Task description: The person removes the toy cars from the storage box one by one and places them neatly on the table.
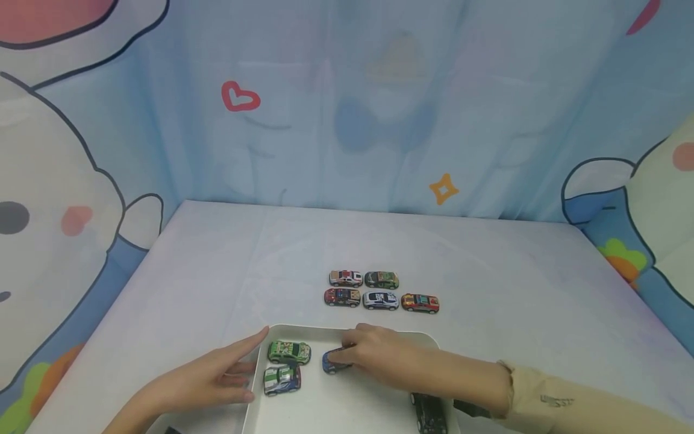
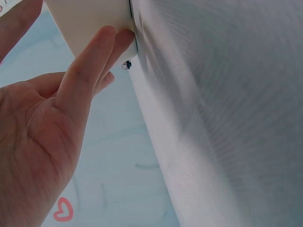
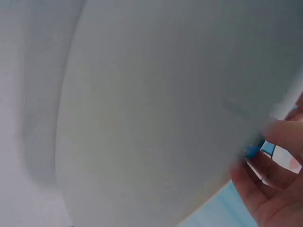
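Observation:
My right hand (image 1: 382,351) reaches into a white tray (image 1: 331,407) and pinches a small blue toy car (image 1: 329,364) between thumb and fingers. In the right wrist view a blue bit of that car (image 3: 252,150) shows at the fingertips; the rest of it is covered. Along the tray's left wall my left hand (image 1: 208,377) rests with straight fingers, the index finger up at the corner. The left wrist view shows those fingers flat against the tray's outer side (image 2: 90,19). Left of the blue car lie a green toy car (image 1: 290,352) and a white, green and blue one (image 1: 282,380).
Beyond the tray several toy cars stand in two rows on the white tabletop (image 1: 260,259), among them a red-orange one (image 1: 420,303) and a white one (image 1: 381,300). A black car (image 1: 431,413) sits at the tray's right side. A patterned blue curtain (image 1: 303,150) hangs behind.

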`<act>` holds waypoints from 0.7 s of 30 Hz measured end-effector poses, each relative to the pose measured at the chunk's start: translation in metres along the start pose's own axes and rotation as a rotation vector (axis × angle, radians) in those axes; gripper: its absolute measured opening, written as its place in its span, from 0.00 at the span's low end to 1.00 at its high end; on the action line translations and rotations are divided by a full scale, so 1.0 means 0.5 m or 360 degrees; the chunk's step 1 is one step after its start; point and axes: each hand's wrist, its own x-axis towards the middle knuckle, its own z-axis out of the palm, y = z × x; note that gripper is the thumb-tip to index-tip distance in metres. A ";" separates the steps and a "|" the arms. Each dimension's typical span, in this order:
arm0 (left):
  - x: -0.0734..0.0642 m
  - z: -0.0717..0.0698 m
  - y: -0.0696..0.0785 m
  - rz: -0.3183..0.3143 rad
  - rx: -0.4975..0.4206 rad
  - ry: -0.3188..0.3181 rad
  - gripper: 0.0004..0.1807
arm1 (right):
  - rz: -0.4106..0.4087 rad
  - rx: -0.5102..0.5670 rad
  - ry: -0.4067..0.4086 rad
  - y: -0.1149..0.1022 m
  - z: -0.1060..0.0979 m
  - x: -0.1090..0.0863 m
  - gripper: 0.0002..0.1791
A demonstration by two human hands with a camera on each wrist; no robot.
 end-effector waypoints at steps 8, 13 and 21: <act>-0.001 0.000 0.002 -0.0022 0.0001 0.0011 0.49 | -0.0085 0.0178 0.0062 0.026 -0.051 -0.030 0.19; 0.000 -0.002 0.002 0.0034 -0.0006 -0.0002 0.49 | -0.0051 0.0304 0.0171 0.087 -0.092 -0.051 0.22; 0.000 -0.002 -0.002 0.0009 -0.0007 -0.0002 0.48 | 0.0265 0.0242 0.0354 0.240 -0.108 -0.097 0.27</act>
